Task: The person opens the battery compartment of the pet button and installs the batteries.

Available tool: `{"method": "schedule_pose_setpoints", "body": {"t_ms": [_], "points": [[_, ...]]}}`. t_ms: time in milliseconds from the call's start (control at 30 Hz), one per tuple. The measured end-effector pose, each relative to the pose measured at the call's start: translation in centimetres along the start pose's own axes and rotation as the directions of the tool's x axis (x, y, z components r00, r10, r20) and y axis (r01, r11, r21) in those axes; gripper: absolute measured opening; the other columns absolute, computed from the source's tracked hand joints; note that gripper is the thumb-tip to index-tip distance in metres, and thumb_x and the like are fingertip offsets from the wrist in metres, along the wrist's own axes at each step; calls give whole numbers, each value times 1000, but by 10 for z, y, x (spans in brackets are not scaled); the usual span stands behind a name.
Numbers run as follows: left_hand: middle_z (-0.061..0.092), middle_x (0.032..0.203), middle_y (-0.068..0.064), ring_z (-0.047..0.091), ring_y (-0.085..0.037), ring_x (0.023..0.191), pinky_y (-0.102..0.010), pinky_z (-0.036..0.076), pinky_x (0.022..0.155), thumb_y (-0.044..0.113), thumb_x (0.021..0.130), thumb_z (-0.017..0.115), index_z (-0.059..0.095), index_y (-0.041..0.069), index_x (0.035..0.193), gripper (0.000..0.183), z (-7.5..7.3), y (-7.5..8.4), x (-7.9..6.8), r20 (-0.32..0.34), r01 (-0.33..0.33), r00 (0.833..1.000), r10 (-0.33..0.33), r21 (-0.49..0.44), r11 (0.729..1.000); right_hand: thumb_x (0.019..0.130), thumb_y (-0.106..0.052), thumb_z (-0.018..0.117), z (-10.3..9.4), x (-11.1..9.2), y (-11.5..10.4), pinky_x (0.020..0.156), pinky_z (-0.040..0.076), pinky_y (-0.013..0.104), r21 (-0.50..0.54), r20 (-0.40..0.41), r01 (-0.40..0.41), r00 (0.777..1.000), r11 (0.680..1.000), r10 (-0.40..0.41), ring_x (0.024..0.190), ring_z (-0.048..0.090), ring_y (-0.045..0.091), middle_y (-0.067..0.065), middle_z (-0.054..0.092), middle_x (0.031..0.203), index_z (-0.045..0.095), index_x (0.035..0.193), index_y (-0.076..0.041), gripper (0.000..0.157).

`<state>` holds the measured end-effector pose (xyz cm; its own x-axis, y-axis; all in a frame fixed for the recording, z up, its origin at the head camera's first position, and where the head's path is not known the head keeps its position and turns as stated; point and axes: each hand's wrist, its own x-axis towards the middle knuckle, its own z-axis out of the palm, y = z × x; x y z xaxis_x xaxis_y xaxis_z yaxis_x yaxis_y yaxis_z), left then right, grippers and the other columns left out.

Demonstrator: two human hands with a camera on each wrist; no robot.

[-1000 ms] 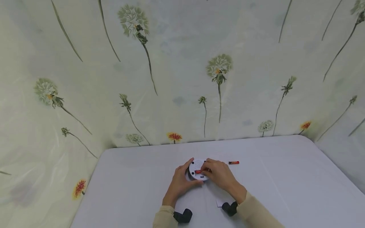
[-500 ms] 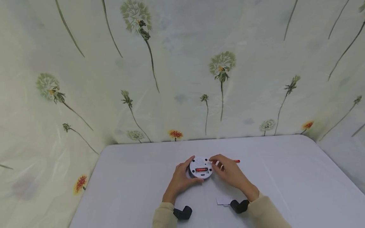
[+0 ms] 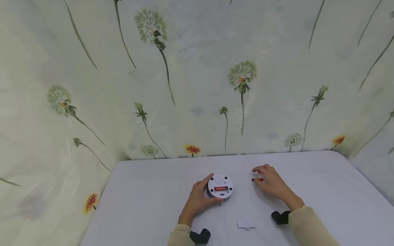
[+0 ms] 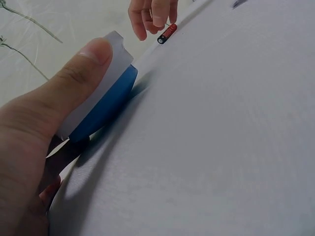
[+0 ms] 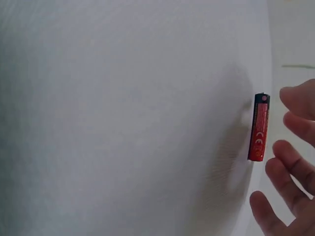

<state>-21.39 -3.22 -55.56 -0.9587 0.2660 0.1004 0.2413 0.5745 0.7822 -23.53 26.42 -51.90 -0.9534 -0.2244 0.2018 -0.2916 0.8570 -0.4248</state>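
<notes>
My left hand (image 3: 198,200) grips a round white device (image 3: 216,181) by its edge, thumb on the near side and fingers on the far side. Its face has speaker holes, dark feet and an uncovered battery compartment where a red battery (image 3: 220,188) lies. A blue side of the device (image 4: 110,105) appears in the left wrist view. Over to the right, my right hand (image 3: 272,181) hovers with parted fingers around a loose red and black battery (image 5: 259,128), which lies on the table. The right wrist view shows a gap between the fingertips and that battery.
A small white battery cover (image 3: 246,223) with a tab lies on the white-covered table (image 3: 147,205), between the forearms. Dark wrist-camera mounts (image 3: 200,236) jut inward from both wrists. A flower-print cloth (image 3: 197,85) hangs behind the table's back edge.
My right hand has left the device and moved right to the loose battery, uncovering the battery in the compartment and the white cover. The left hand keeps its grip.
</notes>
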Motion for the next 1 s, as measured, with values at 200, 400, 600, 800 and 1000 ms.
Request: {"method": "schedule_pose_setpoints", "body": {"t_ms": [200, 400, 600, 800, 1000], "points": [[42, 134, 13, 39, -20, 121, -45, 38, 96, 63, 51, 71, 25, 50, 131, 93, 1, 1, -2, -4, 14, 1000, -14, -2, 1000, 75, -9, 58, 0, -7, 4, 78, 39, 40, -14, 18, 37, 999, 999, -37, 93, 49, 24, 6, 56, 100, 60, 103, -9, 28], [41, 134, 14, 38, -19, 121, -44, 37, 97, 65, 51, 69, 24, 50, 131, 93, 0, 2, -1, -8, 3, 1000, -3, 3, 1000, 74, -10, 61, -1, -6, 4, 75, 40, 39, -39, 7, 65, 998, 997, -65, 88, 49, 22, 2, 56, 93, 62, 95, -12, 21], [42, 134, 12, 37, -19, 122, -44, 36, 97, 67, 50, 68, 22, 53, 129, 93, -2, 4, -1, 1, 21, 1000, -21, 7, 1000, 75, -17, 66, -2, -6, 1, 69, 41, 36, -109, 22, 36, 999, 993, -34, 83, 48, 18, -2, 54, 86, 62, 91, -17, 16], [41, 135, 12, 36, -21, 123, -45, 36, 97, 67, 50, 67, 21, 53, 130, 93, -2, 3, 0, 4, 23, 1000, -23, 19, 1000, 75, -16, 68, 0, -7, -1, 65, 39, 32, -123, 17, 38, 999, 992, -36, 79, 47, 16, -3, 53, 81, 62, 86, -18, 12], [41, 135, 12, 37, -22, 123, -45, 36, 97, 70, 49, 65, 21, 52, 130, 95, -1, 3, -1, 12, 21, 1000, -22, 27, 999, 75, -14, 68, 2, -9, 1, 63, 38, 30, -119, 13, 37, 999, 992, -36, 76, 46, 15, -4, 52, 80, 62, 85, -18, 12]]}}
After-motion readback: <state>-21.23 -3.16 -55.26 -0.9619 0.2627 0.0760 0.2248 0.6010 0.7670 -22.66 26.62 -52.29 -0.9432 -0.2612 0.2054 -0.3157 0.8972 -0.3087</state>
